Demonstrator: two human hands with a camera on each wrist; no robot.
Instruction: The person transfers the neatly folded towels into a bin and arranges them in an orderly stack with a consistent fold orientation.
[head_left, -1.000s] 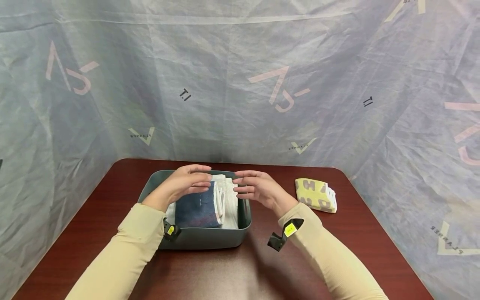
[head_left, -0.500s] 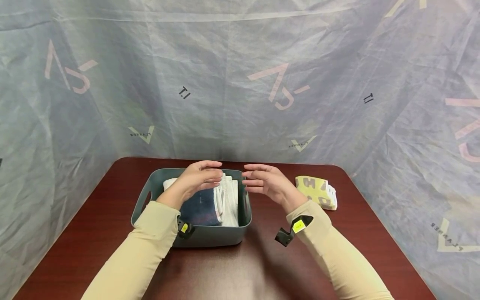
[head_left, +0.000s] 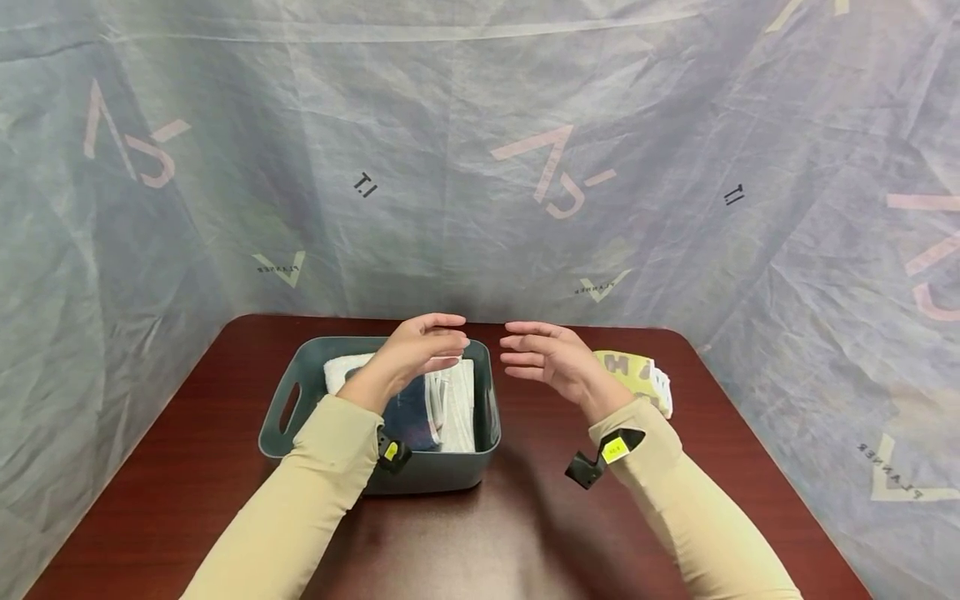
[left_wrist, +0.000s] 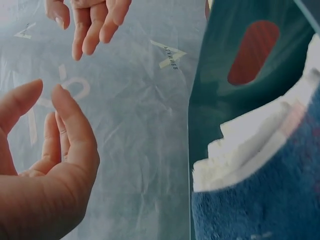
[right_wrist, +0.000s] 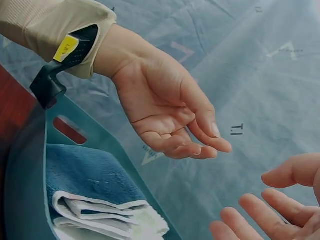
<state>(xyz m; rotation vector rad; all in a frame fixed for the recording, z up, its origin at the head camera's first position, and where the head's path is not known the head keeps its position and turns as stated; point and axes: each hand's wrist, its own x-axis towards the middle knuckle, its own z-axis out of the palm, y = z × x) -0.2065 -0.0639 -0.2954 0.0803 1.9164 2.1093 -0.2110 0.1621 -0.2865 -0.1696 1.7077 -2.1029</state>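
Note:
My left hand [head_left: 416, 354] hovers over the right part of a grey-green plastic basket [head_left: 300, 367], its fingers loosely bent and holding nothing. Inside the basket lies a folded dark blue towel [head_left: 408, 421] with white edges, seen large in the left wrist view [left_wrist: 260, 215]. Folded white towels [head_left: 459, 417] show beside it, and the forearm covers part of the load. To the right of the basket my right hand [head_left: 558, 362] hangs in the air, palm toward the left hand, fingers relaxed and nothing in them. Behind it a folded yellow towel [head_left: 630, 371] with grey letters is partly hidden.
The basket and the yellow towel stand on a dark red-brown wooden table [head_left: 187, 442]. A grey printed fabric sheet [head_left: 450, 167] hangs behind the table and along both sides. Black camera mounts [head_left: 603, 458] sit on both wrists.
Both hands have drifted to the right and slightly up, a small gap between them throughout. The right arm covers more of the yellow towel; the basket and towels stay put.

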